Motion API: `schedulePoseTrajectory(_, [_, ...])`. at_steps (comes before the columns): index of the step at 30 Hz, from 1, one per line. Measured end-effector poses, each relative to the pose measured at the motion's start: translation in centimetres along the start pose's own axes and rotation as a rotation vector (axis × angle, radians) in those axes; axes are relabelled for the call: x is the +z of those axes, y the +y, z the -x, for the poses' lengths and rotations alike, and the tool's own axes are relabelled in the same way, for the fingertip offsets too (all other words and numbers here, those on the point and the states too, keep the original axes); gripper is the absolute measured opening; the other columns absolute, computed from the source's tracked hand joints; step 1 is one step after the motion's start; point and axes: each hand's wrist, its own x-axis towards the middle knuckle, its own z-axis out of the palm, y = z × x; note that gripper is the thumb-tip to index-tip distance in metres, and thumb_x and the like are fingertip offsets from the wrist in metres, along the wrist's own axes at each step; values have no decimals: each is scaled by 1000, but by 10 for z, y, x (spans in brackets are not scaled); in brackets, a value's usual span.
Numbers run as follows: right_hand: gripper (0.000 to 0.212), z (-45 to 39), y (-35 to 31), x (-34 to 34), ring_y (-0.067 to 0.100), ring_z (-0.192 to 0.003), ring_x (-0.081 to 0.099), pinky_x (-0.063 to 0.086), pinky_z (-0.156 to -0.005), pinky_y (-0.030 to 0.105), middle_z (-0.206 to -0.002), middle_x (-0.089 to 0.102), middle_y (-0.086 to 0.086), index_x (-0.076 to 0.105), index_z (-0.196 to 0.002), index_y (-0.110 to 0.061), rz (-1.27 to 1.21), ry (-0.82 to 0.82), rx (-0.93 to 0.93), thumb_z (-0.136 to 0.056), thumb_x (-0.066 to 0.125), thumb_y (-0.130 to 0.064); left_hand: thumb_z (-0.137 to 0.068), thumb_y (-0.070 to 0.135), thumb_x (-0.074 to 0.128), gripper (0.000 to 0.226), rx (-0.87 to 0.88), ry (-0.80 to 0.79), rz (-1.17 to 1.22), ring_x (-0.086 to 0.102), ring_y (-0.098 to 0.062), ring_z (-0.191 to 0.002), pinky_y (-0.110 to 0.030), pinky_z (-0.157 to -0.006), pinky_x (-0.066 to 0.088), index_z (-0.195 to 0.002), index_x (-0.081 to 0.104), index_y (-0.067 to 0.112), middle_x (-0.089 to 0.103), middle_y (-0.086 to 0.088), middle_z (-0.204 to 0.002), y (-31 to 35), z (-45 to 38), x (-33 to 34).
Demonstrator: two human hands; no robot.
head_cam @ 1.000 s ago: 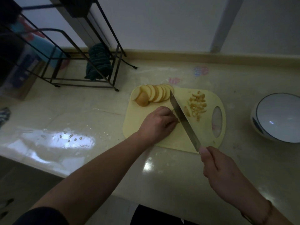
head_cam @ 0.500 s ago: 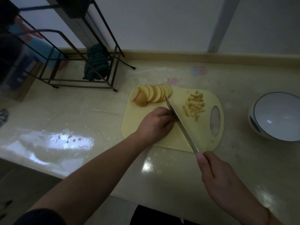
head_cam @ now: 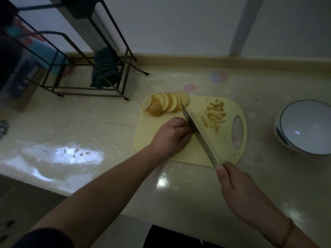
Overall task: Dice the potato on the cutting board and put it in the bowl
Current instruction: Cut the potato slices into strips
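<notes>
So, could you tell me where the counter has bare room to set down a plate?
Bare counter lies between the board and the bowl, and left of the board toward the rack. The board is crowded: slices, dice, left hand and knife.

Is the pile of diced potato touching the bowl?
Apart. The head view shows the diced potato lying on the cutting board, with bare counter between the board and the bowl.

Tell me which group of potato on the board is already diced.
The small pile of diced pieces beside the board's handle hole, right of the knife; the fanned row at the far-left corner is only round slices.
</notes>
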Motion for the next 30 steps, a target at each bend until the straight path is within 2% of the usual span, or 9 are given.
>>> schedulePoseTrajectory(9, [47,-6,-3,-2,10,-58,53,39,-58,27,-60,54,4,46,-72,-18,-13,-17,25,-91,27,-56,-86,3,71,9,0,-28,-27,65,-30,-86,-35,-77,53,-92,77,1,69,-14,-95,3,0,-2])
schedulePoseTrajectory(12, [46,-6,-3,-6,9,-55,53,42,-59,31,-60,56,2,48,-72,-18,-46,-51,51,-93,30,-55,-87,4,69,12,19,-34,-62,65,-30,-90,-37,-78,54,-96,76,0,70,-14,-99,4,3,-4])
schedulePoseTrajectory(18, [56,-1,2,-14,6,-48,47,39,-54,33,-57,54,3,52,-72,-12,-112,-36,71,-88,29,-61,-90,12,58,26,21,-119,-109,63,-32,-97,-39,-84,54,-105,74,-1,67,-16,-108,9,8,-9])
schedulePoseTrajectory(23, [57,-1,6,-20,2,-44,45,33,-52,26,-57,52,-1,53,-77,-12,-142,-64,104,-85,29,-63,-91,17,55,28,-17,-124,-92,63,-31,-95,-37,-83,53,-103,75,1,67,-15,-106,14,6,-10])
schedulePoseTrajectory(25, [51,-1,5,-20,4,-48,48,37,-52,27,-60,55,0,52,-74,-15,-110,-64,75,-88,31,-59,-91,16,55,28,-32,-73,-83,63,-30,-97,-38,-84,53,-103,75,1,67,-14,-106,16,8,-11])
schedulePoseTrajectory(28, [46,1,3,-14,7,-57,55,40,-56,22,-61,57,0,51,-73,-18,-39,-17,38,-88,31,-57,-87,1,56,20,-82,235,3,62,-29,-96,-41,-82,52,-97,73,-3,65,-16,-102,31,7,-21])
schedulePoseTrajectory(30, [45,1,3,-8,7,-58,55,41,-57,19,-62,57,-2,50,-75,-21,23,11,20,-87,29,-58,-85,0,58,15,-12,337,15,60,-29,-93,-42,-82,48,-91,72,-4,64,-16,-96,44,-5,-34])
